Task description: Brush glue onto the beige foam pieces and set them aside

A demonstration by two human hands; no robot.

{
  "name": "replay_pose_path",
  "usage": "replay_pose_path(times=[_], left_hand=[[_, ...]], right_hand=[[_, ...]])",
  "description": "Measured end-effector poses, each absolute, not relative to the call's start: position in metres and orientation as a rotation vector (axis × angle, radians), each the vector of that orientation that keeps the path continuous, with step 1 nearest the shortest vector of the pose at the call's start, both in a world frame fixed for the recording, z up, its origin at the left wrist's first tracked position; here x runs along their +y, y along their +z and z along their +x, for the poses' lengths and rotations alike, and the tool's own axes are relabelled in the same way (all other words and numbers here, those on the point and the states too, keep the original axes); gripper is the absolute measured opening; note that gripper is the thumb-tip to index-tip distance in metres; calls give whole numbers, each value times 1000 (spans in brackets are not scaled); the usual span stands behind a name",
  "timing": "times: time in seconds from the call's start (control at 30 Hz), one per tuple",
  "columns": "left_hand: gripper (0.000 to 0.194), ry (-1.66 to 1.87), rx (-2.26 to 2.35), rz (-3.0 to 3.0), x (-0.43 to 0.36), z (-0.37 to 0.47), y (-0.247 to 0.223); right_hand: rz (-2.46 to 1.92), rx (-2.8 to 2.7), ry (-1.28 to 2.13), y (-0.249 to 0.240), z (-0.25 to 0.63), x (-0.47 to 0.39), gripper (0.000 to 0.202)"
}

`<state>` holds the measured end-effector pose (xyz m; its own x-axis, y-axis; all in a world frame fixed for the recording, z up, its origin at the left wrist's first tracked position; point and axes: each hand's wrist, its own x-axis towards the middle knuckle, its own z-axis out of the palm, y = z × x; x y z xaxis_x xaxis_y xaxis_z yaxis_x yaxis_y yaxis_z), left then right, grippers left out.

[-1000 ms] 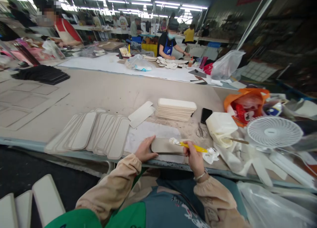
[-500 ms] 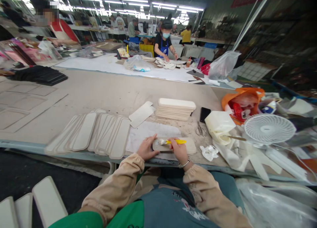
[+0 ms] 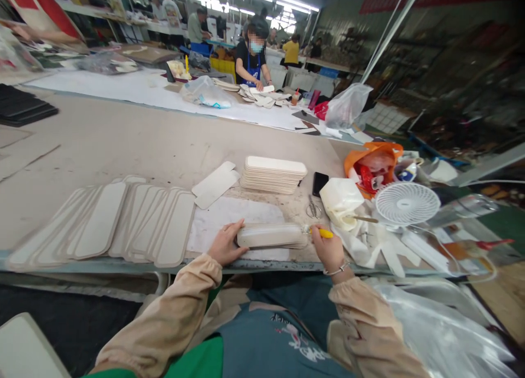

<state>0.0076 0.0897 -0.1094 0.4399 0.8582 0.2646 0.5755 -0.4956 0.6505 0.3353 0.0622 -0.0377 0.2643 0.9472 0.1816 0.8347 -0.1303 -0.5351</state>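
My left hand (image 3: 227, 244) is closed around the left end of a low stack of long, round-cornered off-white panels (image 3: 270, 236), thumb at the near edge and fingers at the far edge. In my right hand (image 3: 329, 251) is a brush (image 3: 325, 233) with a yellow handle. Its white-smeared bristles touch or hover at the right end of the top panel; which of the two I cannot tell. The top panel has a pale, wet-looking sheen. Beneath the stack lies a white sheet (image 3: 233, 213). My right hand's fingertips are partly hidden behind the handle.
Fanned panels (image 3: 174, 230) spread at left; loose panels (image 3: 215, 185) and a neat pile (image 3: 273, 173) lie beyond. Rightward are a phone (image 3: 320, 184), scissors (image 3: 314, 208), a white container (image 3: 340, 196), an orange bag (image 3: 353, 162) and a fan (image 3: 407, 204). A co-worker (image 3: 254, 58) works across the table.
My right hand has carried the brush rightward, from the left part of the top panel to its right end. My left hand stays at the stack's left end. The view has turned rightward.
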Motion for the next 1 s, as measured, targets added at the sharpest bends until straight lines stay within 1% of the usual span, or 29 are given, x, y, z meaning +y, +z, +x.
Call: replay_pose_path(times=[0.1, 0.2, 0.27, 0.33, 0.4, 0.5, 0.6, 0.67, 0.73, 0.9, 1.0], left_hand=[[89, 818, 1209, 2216, 90, 7, -110], [92, 811, 1203, 2214, 90, 7, -111], [93, 812, 1193, 2213, 91, 7, -111], [93, 826, 1187, 2211, 91, 8, -113], [92, 838, 1190, 2208, 90, 8, -114], [92, 827, 1211, 2192, 89, 8, -114], [98, 792, 1223, 2182, 88, 8, -112], [101, 776, 1228, 2178, 88, 8, -110], [100, 774, 1227, 2175, 88, 9, -108], [98, 772, 1218, 2187, 89, 9, -108], [99, 767, 1214, 2202, 89, 9, -108]], right_hand=[[-1956, -1838, 39, -41, 313, 50, 32], [-1834, -2116, 26, -43, 273, 37, 26], [-1686, -2248, 142, -43, 243, 32, 22], [-1593, -2255, 271, -41, 217, 31, 23], [-1515, -2159, 446, -40, 197, 36, 25], [-1413, -1837, 835, -42, 181, 48, 25], [-1431, -1433, 1142, -48, 184, 59, 25], [-1494, -1268, 1198, -52, 199, 62, 26], [-1565, -1209, 1156, -54, 224, 62, 27], [-1754, -1203, 897, -47, 290, 53, 31], [-1694, -1123, 941, -41, 287, 48, 32]])
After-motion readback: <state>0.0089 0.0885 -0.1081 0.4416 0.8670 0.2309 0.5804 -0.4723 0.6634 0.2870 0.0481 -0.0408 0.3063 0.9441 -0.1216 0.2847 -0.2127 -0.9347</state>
